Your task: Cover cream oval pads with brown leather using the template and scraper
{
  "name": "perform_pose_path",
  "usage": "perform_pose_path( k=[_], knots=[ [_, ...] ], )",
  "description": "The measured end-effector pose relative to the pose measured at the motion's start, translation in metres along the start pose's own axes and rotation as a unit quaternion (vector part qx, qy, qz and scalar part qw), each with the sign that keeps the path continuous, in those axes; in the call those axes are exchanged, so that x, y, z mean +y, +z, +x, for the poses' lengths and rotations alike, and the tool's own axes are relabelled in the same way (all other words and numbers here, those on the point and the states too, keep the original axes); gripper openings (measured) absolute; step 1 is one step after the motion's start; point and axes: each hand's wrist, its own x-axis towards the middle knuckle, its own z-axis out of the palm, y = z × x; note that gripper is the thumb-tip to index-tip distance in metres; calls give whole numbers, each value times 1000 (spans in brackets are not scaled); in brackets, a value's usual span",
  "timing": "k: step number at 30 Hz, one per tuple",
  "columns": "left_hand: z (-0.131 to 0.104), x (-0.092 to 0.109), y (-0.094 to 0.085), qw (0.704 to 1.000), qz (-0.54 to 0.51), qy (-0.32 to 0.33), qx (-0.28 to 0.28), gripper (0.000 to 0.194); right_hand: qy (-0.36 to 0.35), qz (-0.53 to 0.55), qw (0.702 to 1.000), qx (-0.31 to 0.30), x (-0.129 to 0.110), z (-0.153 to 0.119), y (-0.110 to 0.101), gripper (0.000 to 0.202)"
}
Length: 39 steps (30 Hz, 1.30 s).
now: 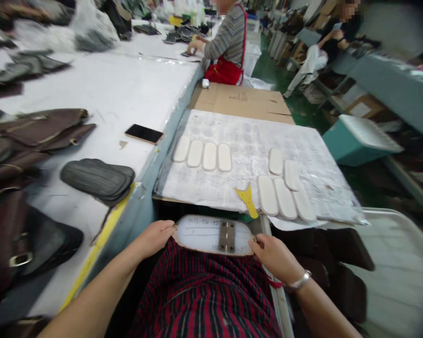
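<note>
My left hand (155, 238) pinches the left end of an oval white plate with a brown rim (200, 234), held above my lap. At the plate's other end, the fingers of my right hand (275, 257) are closed on the rim. A dark metal hinge-like piece (227, 236) sits on the plate right of its middle, and faint writing and lines mark its surface. Just beyond, a yellow forked piece (247, 199) lies at the edge of the white-covered board (204, 188). Several white oval pads (210, 156) lie in a row there, with another group of pads (267, 195) farther right.
On the long white table (127, 89) to the left are a phone (144, 134), stacked dark oval pieces (97, 178) and brown leather pieces (38, 134). A bin (398, 244) with dark pieces stands right. A co-worker in a striped sleeve (229, 37) sits ahead beyond cardboard (239, 99).
</note>
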Motion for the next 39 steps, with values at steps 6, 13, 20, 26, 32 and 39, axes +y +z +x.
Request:
perform_pose_path(
  k=[6, 13, 20, 26, 32, 39],
  knots=[
    [1, 3, -2, 999, -21, -32, 6, 17, -12, -111, 994, 4, -1, 2, 1, 27],
    [0, 3, 0, 999, -23, -26, 2, 22, -14, -112, 994, -2, 0, 3, -1, 26],
    [4, -4, 3, 998, 31, 29, 40, 40, -18, -78, 997, -1, 7, 2, 2, 32],
    [10, -10, 1, 999, -4, 34, 9, 39, -44, -108, 993, 27, 6, -3, 6, 30],
    [16, -13, 0, 999, -36, 29, 0, 38, -23, -91, 995, 30, 2, -6, 7, 30],
    [19, -2, -6, 999, -23, 25, 4, 39, -19, -87, 995, 47, 0, -7, 10, 30]
  ],
)
